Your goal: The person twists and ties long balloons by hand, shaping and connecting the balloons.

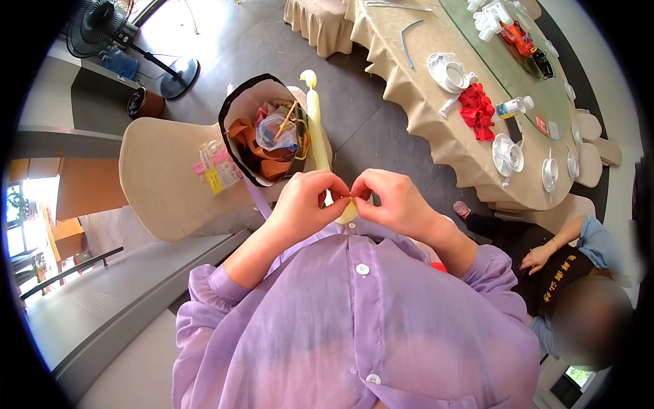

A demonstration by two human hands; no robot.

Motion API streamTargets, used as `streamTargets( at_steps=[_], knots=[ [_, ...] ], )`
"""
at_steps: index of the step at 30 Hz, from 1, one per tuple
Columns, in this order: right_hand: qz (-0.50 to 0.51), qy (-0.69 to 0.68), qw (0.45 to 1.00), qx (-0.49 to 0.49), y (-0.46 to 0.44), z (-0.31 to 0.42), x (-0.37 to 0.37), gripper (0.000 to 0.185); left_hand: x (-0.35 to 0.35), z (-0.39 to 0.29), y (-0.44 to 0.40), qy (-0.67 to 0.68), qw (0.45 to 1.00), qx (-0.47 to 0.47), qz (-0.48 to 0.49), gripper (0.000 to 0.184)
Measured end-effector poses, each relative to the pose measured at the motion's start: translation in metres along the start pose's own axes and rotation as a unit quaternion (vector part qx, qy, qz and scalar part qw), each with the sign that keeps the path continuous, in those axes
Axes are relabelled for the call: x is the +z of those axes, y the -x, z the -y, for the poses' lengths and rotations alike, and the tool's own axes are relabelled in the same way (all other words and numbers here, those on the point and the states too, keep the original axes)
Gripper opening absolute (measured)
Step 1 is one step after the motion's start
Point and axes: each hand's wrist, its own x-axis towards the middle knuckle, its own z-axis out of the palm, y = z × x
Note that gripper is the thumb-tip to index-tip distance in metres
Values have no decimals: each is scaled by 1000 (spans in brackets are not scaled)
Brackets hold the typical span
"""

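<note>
Shows cloth-covered table (409, 88) at upper right, filled open bag (238, 105) at upper left of centre. Shows long pale-yellow balloon (314, 123) just beside bag, reaching down towards centre. Pinches small yellow piece (351, 199) there, between fingertips of left hand (308, 199) and right hand (395, 199).

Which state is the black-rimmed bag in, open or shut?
Open: the bag has a wide, uncovered mouth, with orange material and clear plastic visible inside.

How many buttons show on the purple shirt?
3 visible: the top button just below the left hand and right hand, the middle button farther down, and the lowest button near the picture's bottom edge. Folds may hide others.
</note>
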Motion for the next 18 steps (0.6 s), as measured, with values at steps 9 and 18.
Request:
streamTargets(
  at_steps=[9, 18],
  knots=[
    [-49, 119, 987, -95, -2, -8, 10, 10, 6, 9, -6, -42, 999, 16, -10, 12],
    [-59, 143, 982, -106, -4, -11, 14, 10, 1, 15, -10, 69, 992, -102, 34, 11]
  ],
)
